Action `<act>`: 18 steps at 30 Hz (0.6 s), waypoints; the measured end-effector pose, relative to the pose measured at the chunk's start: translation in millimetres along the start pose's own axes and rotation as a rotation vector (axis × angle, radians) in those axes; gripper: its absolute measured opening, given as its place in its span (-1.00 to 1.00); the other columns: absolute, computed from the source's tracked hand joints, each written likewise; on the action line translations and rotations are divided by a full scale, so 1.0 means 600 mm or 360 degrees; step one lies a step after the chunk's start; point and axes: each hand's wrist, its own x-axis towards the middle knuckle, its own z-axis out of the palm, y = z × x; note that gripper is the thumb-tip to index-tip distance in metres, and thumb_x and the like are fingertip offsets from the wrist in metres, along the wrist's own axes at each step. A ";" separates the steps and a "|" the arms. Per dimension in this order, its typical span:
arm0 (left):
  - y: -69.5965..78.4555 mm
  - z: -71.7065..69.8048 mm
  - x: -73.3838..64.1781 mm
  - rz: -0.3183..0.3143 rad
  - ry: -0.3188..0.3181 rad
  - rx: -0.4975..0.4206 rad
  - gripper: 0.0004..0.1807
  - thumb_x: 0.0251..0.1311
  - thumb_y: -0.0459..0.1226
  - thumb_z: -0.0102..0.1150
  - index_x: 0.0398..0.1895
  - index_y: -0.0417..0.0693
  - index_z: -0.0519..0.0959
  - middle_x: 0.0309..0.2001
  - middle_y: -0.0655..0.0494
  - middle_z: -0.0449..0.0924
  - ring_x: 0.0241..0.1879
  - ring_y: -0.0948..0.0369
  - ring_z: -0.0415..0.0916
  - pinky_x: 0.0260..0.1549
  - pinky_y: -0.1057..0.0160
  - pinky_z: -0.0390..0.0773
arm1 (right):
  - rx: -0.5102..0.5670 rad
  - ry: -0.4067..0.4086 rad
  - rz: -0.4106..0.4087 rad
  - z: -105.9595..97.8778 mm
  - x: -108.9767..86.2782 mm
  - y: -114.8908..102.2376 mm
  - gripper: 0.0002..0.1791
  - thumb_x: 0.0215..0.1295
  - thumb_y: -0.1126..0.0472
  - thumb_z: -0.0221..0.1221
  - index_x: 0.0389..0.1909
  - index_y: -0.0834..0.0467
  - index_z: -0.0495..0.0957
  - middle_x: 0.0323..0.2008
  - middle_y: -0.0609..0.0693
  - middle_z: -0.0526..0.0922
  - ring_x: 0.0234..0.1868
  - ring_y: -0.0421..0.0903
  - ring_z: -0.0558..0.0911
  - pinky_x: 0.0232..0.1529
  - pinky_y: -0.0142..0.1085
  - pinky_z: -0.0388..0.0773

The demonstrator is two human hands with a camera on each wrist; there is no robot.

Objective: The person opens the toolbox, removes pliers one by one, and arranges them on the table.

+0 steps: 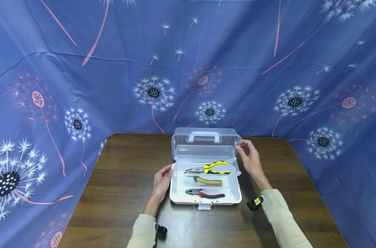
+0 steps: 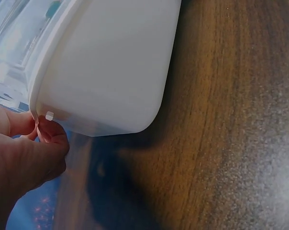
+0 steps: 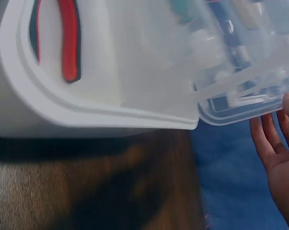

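1. Head view, location: the white box [image 1: 188,200] stands on the worktop [image 1: 122,179], midway between its left and right edges and short of its far edge. The clear lid [image 1: 181,139] is open, raised on the far side, with its handle [image 1: 204,133] uppermost.
2. Head view, contents: the yellow pliers [image 1: 217,171] lie toward the far side. The red pliers [image 1: 212,195] lie nearest the latch [image 1: 204,206]. Between them is an olive-handled tool [image 1: 209,181]; clear plastic obscures its level.
3. Head view, grip: the left hand [image 1: 162,182] is at the box's left rim; the right hand [image 1: 250,160] holds the lid's right edge.
4. Left wrist view: thumb and fingers pinch the rim. The wall appears to be stiff, smooth plastic; steady the box here.
5. Right wrist view: the fingers meet the lid's edge. The lid should be light, somewhat flexible and slippery; hold it by its edge and avoid straining the hinge side. Metal tools probably weight the base.
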 end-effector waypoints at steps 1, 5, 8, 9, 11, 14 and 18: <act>0.000 0.000 -0.001 -0.0002 -0.0001 -0.0002 -0.63 0.42 -0.46 0.11 0.24 -0.40 0.55 0.01 -0.18 0.58 -0.12 0.21 0.52 -0.17 0.44 0.51 | -0.0016 -0.0011 -0.0030 0.003 0.001 0.011 -0.70 0.39 0.52 0.19 0.08 0.55 0.46 -0.10 0.42 0.61 -0.14 -0.03 0.64 -0.05 -0.54 0.53; 0.002 -0.001 -0.004 0.0010 -0.0014 -0.0025 -0.62 0.43 -0.45 0.11 0.25 -0.43 0.53 0.02 -0.21 0.57 -0.13 0.23 0.51 -0.19 0.44 0.52 | -0.0040 -0.0042 -0.0065 0.012 0.005 0.059 -0.60 0.38 0.57 0.15 0.21 0.50 0.45 -0.05 0.44 0.62 -0.10 0.03 0.63 -0.02 -0.59 0.48; 0.003 -0.002 -0.007 0.0046 -0.0020 -0.0034 -0.61 0.43 -0.44 0.11 0.25 -0.46 0.51 0.03 -0.25 0.56 -0.15 0.25 0.51 -0.21 0.45 0.51 | -0.0083 -0.0098 0.0013 0.018 0.008 0.082 -0.56 0.35 0.61 0.14 0.25 0.47 0.47 -0.03 0.42 0.63 -0.10 -0.11 0.60 -0.05 -0.65 0.45; 0.004 -0.002 -0.008 0.0056 -0.0020 -0.0039 -0.61 0.43 -0.44 0.11 0.25 -0.47 0.51 0.03 -0.26 0.56 -0.16 0.25 0.51 -0.21 0.45 0.51 | -0.0106 -0.0125 0.0043 0.020 0.010 0.086 -0.55 0.35 0.62 0.14 0.25 0.47 0.46 -0.02 0.42 0.63 -0.09 -0.16 0.59 -0.04 -0.66 0.44; 0.004 -0.001 -0.009 0.0070 -0.0025 -0.0037 -0.61 0.44 -0.44 0.11 0.26 -0.48 0.50 0.04 -0.25 0.56 -0.16 0.26 0.51 -0.21 0.45 0.51 | -0.0140 -0.0172 0.0106 0.023 0.014 0.093 -0.55 0.33 0.63 0.13 0.25 0.48 0.46 0.00 0.41 0.61 -0.08 -0.16 0.57 -0.04 -0.66 0.43; 0.003 0.001 -0.008 0.0057 -0.0031 -0.0048 -0.62 0.45 -0.44 0.10 0.26 -0.47 0.50 0.03 -0.24 0.56 -0.17 0.27 0.52 -0.21 0.44 0.51 | -0.0207 -0.0239 0.0167 0.026 0.023 0.100 -0.55 0.35 0.61 0.11 0.26 0.50 0.45 0.01 0.42 0.60 -0.05 0.02 0.61 -0.04 -0.59 0.46; 0.001 0.002 -0.009 0.0039 -0.0029 -0.0052 -0.63 0.45 -0.45 0.09 0.25 -0.44 0.52 0.03 -0.23 0.56 -0.16 0.26 0.53 -0.20 0.43 0.52 | -0.0323 -0.0360 0.0261 0.027 0.031 0.107 -0.52 0.39 0.54 0.06 0.32 0.51 0.40 0.03 0.44 0.59 0.02 0.26 0.61 0.05 -0.28 0.56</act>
